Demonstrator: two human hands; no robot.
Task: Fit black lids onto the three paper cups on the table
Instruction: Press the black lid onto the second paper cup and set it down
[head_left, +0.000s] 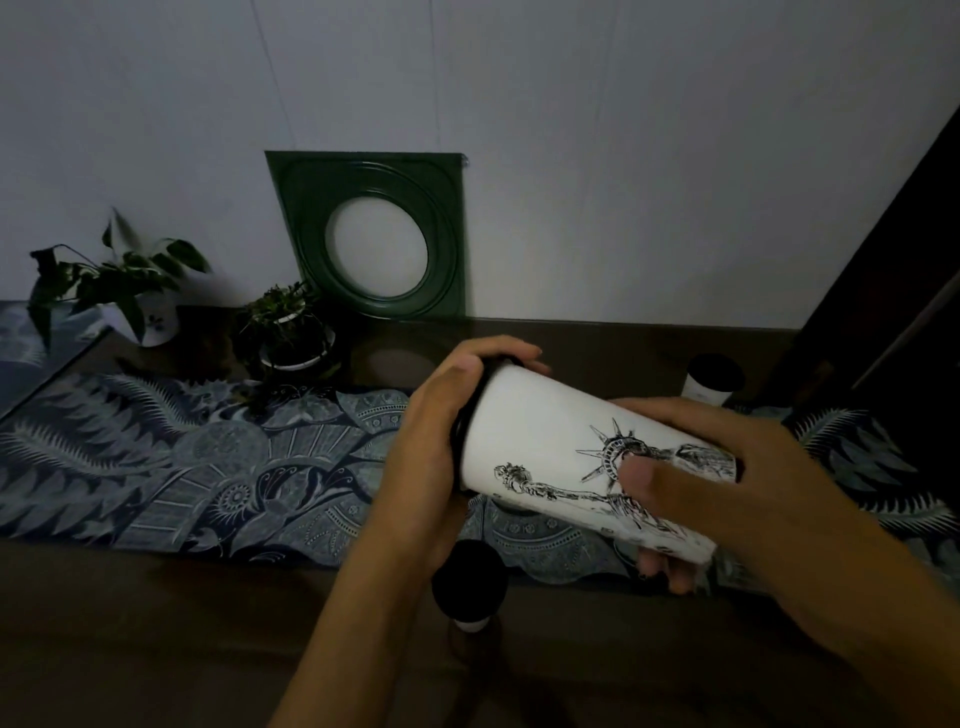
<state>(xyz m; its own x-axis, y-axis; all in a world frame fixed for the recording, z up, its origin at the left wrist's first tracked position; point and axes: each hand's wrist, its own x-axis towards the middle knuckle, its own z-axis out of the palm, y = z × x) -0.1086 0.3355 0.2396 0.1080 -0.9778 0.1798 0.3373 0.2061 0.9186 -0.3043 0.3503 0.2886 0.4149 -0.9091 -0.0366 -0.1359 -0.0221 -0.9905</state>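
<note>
From the head view, I have the paper cup (561, 452) lifted off the worktop (156, 623) and tipped almost onto its side, its long axis running from the mouth at far left down to the base at near right. My left hand (436, 447) is cupped over the mouth end, palm and fingers pressed around a black lid (470, 415) of which only a thin dark rim shows. My right hand (753, 478) is wrapped around the base end, thumb lying across the printed statue drawing and fingertips peeking out beneath. Both hands are closed firmly on the cup, one at each end. So the lid sits along the cup's axis directly against my left palm, and I judge the coming push must run straight along that axis, left hand toward right, with the left hand the one doing the seating. Whether the lid has snapped on all the way around I cannot tell; my palm hides most of the rim. Two other cups stand apart: one lidded cup (714, 382) far right near the wall, and another lidded cup (470, 582) near me just below my left wrist, partly hidden by it and very dark. The patterned cloth (208, 457) lies under the work. The dim light blurs most fine detail.
</note>
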